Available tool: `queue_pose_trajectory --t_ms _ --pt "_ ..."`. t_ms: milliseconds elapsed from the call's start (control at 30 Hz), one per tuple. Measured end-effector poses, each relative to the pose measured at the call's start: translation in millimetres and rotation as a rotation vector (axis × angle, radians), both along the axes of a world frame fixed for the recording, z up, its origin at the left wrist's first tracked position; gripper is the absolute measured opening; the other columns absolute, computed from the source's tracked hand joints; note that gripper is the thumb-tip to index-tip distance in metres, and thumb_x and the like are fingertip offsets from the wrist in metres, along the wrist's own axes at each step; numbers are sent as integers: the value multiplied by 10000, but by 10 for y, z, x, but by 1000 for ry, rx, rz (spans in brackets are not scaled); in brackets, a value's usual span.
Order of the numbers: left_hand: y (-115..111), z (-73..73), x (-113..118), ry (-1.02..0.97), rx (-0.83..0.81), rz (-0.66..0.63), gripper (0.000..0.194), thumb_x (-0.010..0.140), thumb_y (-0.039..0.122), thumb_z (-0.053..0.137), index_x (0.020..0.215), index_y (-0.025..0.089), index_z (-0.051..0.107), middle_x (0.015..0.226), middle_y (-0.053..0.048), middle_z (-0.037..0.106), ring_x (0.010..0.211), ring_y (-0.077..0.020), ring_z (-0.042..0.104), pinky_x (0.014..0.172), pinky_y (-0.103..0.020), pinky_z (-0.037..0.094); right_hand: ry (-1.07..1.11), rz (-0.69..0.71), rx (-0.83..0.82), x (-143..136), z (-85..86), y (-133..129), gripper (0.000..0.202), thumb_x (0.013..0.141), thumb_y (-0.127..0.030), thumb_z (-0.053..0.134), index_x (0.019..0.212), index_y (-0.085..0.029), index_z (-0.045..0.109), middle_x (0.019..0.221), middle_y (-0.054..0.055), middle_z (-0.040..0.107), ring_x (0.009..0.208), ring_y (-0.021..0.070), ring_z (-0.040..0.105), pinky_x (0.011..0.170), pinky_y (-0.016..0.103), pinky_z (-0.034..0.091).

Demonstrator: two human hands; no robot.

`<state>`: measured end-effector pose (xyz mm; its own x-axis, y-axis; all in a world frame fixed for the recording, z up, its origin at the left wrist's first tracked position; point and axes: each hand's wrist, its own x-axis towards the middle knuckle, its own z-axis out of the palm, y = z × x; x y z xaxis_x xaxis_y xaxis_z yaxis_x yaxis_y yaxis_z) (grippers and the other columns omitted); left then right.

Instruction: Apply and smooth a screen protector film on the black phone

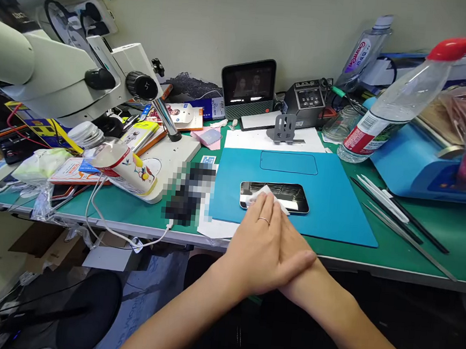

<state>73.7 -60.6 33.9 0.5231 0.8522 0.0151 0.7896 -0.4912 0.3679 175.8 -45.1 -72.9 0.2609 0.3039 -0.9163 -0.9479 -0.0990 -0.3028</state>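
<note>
A phone [296, 196] with a glossy black screen and a pale frame lies flat on a blue mat [237, 167]. A folded white wipe [266, 189] rests on its screen, pressed down under both hands. My left hand [258, 238], with a ring on one finger, lies over my right hand, its fingers stretched out toward the wipe. Beneath it, my right hand [292, 241] reaches to the wipe; its fingertips are mostly hidden. The left thumb crosses the right wrist.
Tweezers [409, 239] and thin pen-like tools [405, 215] lie right of the mat. A red-capped bottle [395, 112] stands behind them. On the left are a microscope [75, 76], a tilted bottle [124, 168] and a white cable [151, 241]. A small screen [248, 84] stands at the back.
</note>
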Motion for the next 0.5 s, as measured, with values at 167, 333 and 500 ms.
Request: queue_pose_trajectory --t_ms 167,333,500 --pt "39 -10 354 -13 29 -88 962 990 727 226 1552 -50 307 1655 -231 223 1569 -335 107 1295 -437 110 2488 -643 -828 109 2 112 519 980 -472 460 1299 -127 681 1273 158 698 1262 393 621 906 568 572" --pt "125 -14 579 -29 49 -119 1000 972 763 175 1528 -49 353 1647 -241 259 1565 -351 137 1285 -458 140 3322 -1138 -1136 66 12 270 418 998 -424 562 1335 -176 578 1282 105 629 1120 263 642 857 488 589" --pt "360 50 628 -8 -3 -142 1001 974 757 158 1505 -60 387 1621 -260 314 1545 -365 220 1270 -461 184 3828 -759 -1324 63 64 452 428 991 -428 569 1338 -178 586 1281 104 633 1123 270 646 839 478 596"
